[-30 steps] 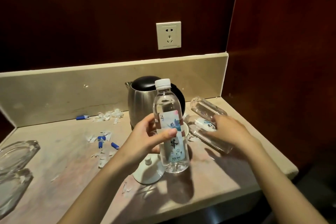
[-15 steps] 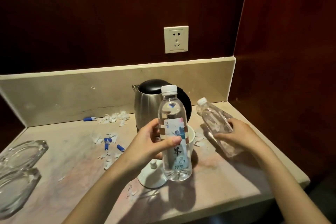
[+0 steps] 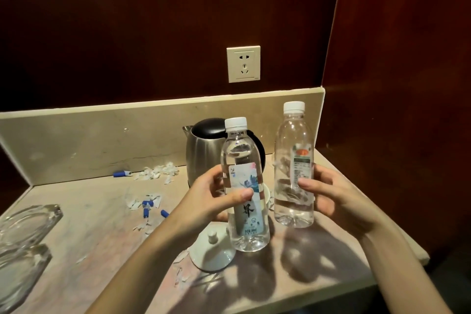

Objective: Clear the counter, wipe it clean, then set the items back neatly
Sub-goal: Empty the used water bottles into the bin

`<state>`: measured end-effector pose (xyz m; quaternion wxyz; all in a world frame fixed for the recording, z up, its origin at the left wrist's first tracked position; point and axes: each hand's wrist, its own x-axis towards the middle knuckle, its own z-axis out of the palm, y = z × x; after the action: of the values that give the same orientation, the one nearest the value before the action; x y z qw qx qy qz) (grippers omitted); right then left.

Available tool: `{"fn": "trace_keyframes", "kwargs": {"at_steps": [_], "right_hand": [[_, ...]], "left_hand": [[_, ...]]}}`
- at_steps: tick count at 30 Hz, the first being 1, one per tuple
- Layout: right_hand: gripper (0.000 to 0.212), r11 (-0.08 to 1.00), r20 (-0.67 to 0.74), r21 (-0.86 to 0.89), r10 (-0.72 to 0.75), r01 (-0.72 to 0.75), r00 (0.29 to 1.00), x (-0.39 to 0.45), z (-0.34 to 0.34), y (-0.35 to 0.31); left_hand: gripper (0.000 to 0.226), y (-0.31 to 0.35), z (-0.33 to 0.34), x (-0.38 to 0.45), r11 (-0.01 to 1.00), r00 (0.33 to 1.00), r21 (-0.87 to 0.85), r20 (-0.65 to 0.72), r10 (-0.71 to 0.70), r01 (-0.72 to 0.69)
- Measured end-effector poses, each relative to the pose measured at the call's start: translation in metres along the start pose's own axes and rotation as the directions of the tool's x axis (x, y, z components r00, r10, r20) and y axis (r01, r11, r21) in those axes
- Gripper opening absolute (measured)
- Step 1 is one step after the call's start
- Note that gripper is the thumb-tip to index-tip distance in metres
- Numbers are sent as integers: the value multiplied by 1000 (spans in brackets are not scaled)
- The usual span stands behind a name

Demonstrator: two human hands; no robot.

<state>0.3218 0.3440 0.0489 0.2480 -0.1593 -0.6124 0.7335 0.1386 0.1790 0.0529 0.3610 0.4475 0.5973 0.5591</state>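
Observation:
My left hand [image 3: 209, 199] grips a full water bottle [image 3: 244, 186] with a white cap and a blue-white label, held upright above the counter [image 3: 102, 224]. My right hand [image 3: 336, 199] grips a second, partly filled bottle [image 3: 293, 168] with a green and orange label, also upright and slightly higher. Behind them stands a steel kettle [image 3: 204, 153] with a black lid. A white ceramic lid [image 3: 212, 252] lies on the counter below the left bottle. A white cup [image 3: 266, 196] is mostly hidden behind the bottles.
Torn white scraps and small blue pieces [image 3: 150, 206] litter the counter's middle and back. Two glass ashtrays [image 3: 23, 245] sit at the left edge. A wall socket [image 3: 243, 64] is above the backsplash. A dark wood wall closes the right side.
My right hand has lifted the second bottle from lying tilted on the counter to upright beside the first. My left hand has kept its bottle roughly in place.

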Motion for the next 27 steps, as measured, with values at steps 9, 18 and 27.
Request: {"fn": "trace_keyframes", "kwargs": {"at_steps": [9, 18, 27], "right_hand": [[82, 988, 82, -152, -14, 26, 997, 11, 17, 3], [41, 980, 212, -193, -12, 54, 977, 34, 79, 0], [45, 978, 301, -210, 66, -1, 951, 68, 153, 28]], "left_hand": [[63, 2, -10, -2, 999, 1000, 40, -28, 1, 0], [55, -4, -58, -32, 1000, 985, 7, -171, -7, 8], [53, -14, -125, -73, 999, 941, 4, -336, -46, 50]]}}
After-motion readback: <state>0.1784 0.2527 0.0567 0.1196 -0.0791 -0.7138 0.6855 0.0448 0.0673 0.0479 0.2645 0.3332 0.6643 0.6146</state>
